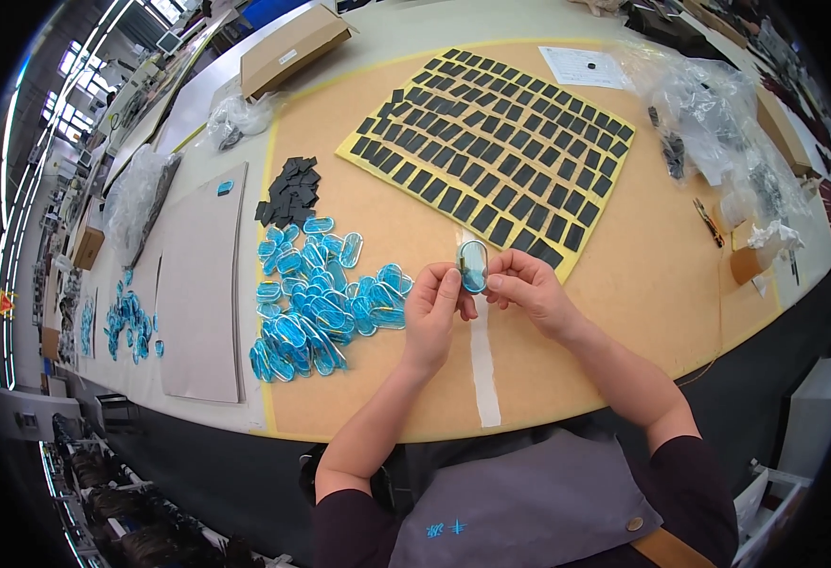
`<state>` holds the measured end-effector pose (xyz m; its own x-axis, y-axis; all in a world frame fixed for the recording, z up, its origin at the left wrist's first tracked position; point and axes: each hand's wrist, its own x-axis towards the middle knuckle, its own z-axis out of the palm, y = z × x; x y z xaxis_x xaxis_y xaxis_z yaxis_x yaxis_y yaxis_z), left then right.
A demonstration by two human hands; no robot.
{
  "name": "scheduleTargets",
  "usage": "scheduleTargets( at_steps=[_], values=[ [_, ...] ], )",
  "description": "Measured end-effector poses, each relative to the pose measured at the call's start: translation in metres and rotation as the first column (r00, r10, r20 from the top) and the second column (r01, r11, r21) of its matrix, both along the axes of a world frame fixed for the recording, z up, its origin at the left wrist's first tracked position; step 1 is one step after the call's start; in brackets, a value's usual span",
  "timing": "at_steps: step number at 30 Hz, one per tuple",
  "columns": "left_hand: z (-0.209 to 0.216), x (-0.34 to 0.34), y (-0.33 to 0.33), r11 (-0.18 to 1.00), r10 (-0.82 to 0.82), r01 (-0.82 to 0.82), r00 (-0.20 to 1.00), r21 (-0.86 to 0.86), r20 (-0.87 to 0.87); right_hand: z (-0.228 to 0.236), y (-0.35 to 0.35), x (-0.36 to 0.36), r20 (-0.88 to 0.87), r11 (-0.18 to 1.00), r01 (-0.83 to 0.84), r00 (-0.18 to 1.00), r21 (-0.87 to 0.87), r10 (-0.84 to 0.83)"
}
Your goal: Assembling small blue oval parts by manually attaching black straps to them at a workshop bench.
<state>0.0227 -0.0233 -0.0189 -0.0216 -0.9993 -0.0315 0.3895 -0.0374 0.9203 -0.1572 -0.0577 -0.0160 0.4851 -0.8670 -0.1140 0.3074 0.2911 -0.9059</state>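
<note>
Pinched in your left hand (434, 308) and right hand (534, 292), thumbs against fingertips, is one blue oval piece (473, 266), held upright over the table (576, 398) near the top of a white strip (484, 379). To the left of your left hand you have a loose heap of similar blue ovals (311, 305), with a pile of black rectangles (292, 194) just beyond it. Past your hands, a yellow sheet (347, 149) carries rows of black tiles (501, 231).
</note>
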Motion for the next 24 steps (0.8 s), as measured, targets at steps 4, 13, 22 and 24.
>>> scheduleTargets(
  at_steps=[4, 13, 22, 24],
  values=[
    [0.001, -0.001, 0.004, 1.000, -0.027, 0.027, 1.000, -0.005, -0.011, 0.001, 0.001, -0.001, -0.003, 1.000, 0.026, 1.000, -0.017, -0.026],
    [-0.002, -0.004, 0.007, 0.996, -0.079, 0.079, 0.997, -0.027, -0.011, -0.002, 0.004, -0.005, -0.052, 0.998, 0.068, 0.996, -0.011, -0.069],
    [0.008, 0.008, 0.001, 0.997, -0.063, 0.059, 0.995, -0.053, -0.082, 0.000, -0.001, -0.001, -0.060, 0.988, 0.112, 0.991, -0.108, -0.119],
    [0.007, 0.016, -0.001, 0.997, -0.062, 0.057, 0.995, -0.061, -0.079, 0.003, -0.002, 0.006, -0.029, 0.987, 0.109, 0.993, -0.117, -0.113]
  ],
)
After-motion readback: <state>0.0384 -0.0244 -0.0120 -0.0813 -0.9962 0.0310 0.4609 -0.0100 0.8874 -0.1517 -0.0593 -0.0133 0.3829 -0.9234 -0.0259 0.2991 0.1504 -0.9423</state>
